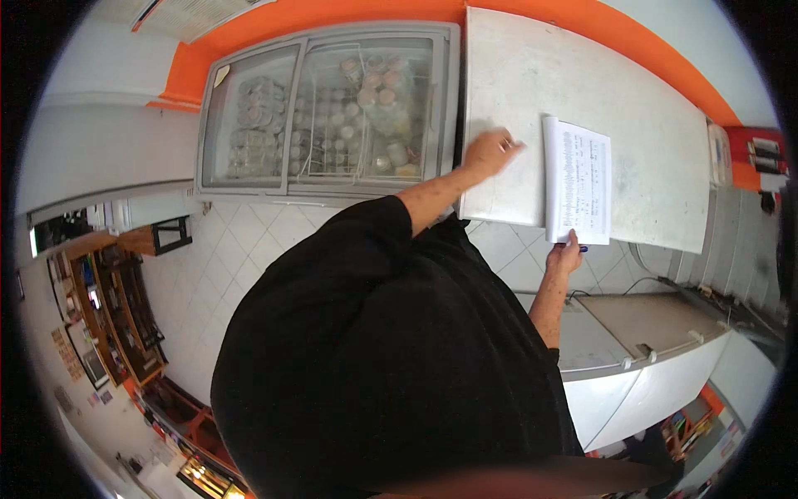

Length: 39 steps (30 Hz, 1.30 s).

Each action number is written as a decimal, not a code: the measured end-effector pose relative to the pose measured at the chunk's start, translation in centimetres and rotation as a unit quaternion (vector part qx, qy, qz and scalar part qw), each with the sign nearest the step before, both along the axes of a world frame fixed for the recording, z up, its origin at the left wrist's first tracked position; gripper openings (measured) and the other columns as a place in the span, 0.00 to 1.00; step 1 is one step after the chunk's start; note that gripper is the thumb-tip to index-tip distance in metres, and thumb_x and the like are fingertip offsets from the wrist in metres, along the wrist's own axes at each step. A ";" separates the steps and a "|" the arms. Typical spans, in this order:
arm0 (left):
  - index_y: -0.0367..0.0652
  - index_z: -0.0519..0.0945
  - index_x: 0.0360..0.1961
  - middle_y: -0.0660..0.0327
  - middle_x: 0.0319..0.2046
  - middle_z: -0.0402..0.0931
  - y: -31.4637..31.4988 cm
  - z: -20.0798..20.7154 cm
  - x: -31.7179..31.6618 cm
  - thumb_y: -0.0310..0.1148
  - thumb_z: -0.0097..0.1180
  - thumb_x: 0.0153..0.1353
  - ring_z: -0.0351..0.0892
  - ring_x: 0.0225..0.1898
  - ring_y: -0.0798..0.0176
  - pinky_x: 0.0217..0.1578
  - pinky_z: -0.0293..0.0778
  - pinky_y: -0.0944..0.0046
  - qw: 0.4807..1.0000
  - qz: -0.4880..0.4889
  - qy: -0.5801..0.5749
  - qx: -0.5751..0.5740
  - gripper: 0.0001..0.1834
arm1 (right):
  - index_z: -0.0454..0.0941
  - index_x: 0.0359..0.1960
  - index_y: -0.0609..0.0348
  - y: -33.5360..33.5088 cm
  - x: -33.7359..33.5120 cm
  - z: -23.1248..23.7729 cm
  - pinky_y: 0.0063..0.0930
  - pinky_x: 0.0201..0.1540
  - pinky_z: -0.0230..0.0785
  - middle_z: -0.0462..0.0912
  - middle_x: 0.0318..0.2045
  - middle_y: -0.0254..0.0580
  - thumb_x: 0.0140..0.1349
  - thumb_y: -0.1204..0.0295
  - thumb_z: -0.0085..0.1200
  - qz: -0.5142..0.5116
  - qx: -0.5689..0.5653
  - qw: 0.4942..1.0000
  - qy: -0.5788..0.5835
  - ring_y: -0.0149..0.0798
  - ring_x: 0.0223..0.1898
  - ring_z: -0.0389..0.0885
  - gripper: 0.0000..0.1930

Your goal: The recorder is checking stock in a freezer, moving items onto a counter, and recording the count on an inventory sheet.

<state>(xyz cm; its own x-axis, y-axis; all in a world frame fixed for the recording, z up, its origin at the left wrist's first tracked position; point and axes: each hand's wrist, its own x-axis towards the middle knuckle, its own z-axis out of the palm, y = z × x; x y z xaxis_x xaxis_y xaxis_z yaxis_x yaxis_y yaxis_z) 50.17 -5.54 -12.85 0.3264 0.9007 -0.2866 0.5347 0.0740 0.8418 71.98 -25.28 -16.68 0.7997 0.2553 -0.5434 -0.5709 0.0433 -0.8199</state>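
Observation:
A spiral-less white notebook or pad (594,183) lies open on the white chest top, its pages covered with handwritten lines and its left pages rolled over. At its lower edge my right hand (567,255) is closed, a finger lying on the page. A dark blue pen (583,249) pokes out beside those fingers. To the left of the pad, my left hand (492,154) hovers over the white top, near its left edge. Its fingers are loosely bent and slightly blurred, with nothing visible in them.
Left of the white chest top (515,75) stands a glass-topped freezer (291,116) with several packs and tubs inside. Another white chest (648,391) is at the lower right, with cables (644,279) near it. Wooden shelves (108,308) stand far left on the tiled floor (224,249).

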 end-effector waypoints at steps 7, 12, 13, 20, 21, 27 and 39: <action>0.45 0.72 0.51 0.53 0.52 0.67 2.6 -5.5 -9.5 0.33 0.55 0.59 0.67 0.53 0.43 0.48 0.71 0.47 0.957 0.130 0.243 0.089 0.18 | 0.72 0.41 0.72 2.5 2.0 4.1 0.28 0.29 0.70 0.82 0.36 0.53 0.66 0.63 0.53 0.225 -0.310 0.906 -0.179 0.37 0.34 0.80 0.18; 0.46 0.70 0.53 0.55 0.54 0.64 4.1 -7.2 -11.2 0.33 0.57 0.58 0.70 0.52 0.42 0.47 0.71 0.42 0.955 0.170 0.214 0.110 0.21 | 0.73 0.38 0.68 1.8 4.7 1.4 0.29 0.34 0.69 0.81 0.34 0.46 0.64 0.65 0.56 0.160 -0.182 0.874 -0.422 0.38 0.34 0.78 0.15; 0.46 0.70 0.52 0.54 0.53 0.63 4.3 -6.0 -11.5 0.32 0.58 0.56 0.69 0.51 0.43 0.48 0.69 0.40 0.957 0.145 0.231 0.103 0.22 | 0.72 0.37 0.68 2.3 4.1 2.3 0.29 0.36 0.69 0.80 0.33 0.44 0.64 0.66 0.55 0.186 -0.178 0.822 -0.507 0.38 0.34 0.77 0.14; 0.48 0.73 0.46 0.60 0.48 0.68 4.7 -6.5 -14.0 0.33 0.62 0.48 0.68 0.51 0.53 0.43 0.63 0.45 0.912 0.044 0.322 0.250 0.21 | 0.74 0.36 0.63 10.5 -4.2 6.1 0.29 0.32 0.68 0.78 0.27 0.49 0.64 0.69 0.55 0.456 -0.154 0.678 -0.556 0.37 0.28 0.76 0.08; 0.48 0.73 0.46 0.60 0.48 0.68 4.9 -7.0 -15.0 0.33 0.62 0.48 0.68 0.51 0.53 0.43 0.63 0.45 0.912 0.041 0.321 0.251 0.21 | 0.75 0.36 0.63 11.6 -6.1 6.9 0.30 0.32 0.68 0.78 0.25 0.48 0.65 0.67 0.53 0.468 -0.180 0.702 -0.506 0.36 0.27 0.75 0.10; 0.47 0.75 0.44 0.60 0.43 0.73 4.6 -6.5 -27.1 0.30 0.56 0.50 0.69 0.49 0.52 0.46 0.62 0.44 0.853 0.109 0.417 0.294 0.17 | 0.77 0.49 0.60 13.5 -12.9 6.5 0.27 0.34 0.65 0.74 0.28 0.41 0.63 0.74 0.37 0.474 -0.086 0.739 -0.470 0.31 0.28 0.70 0.17; 0.52 0.70 0.47 0.59 0.50 0.65 5.8 -6.4 -43.1 0.32 0.56 0.55 0.60 0.56 0.50 0.52 0.55 0.39 0.831 0.160 0.484 0.221 0.17 | 0.77 0.42 0.57 17.7 -16.2 0.4 0.46 0.38 0.71 0.82 0.28 0.57 0.54 0.59 0.62 0.485 -0.278 0.639 -0.528 0.57 0.32 0.81 0.19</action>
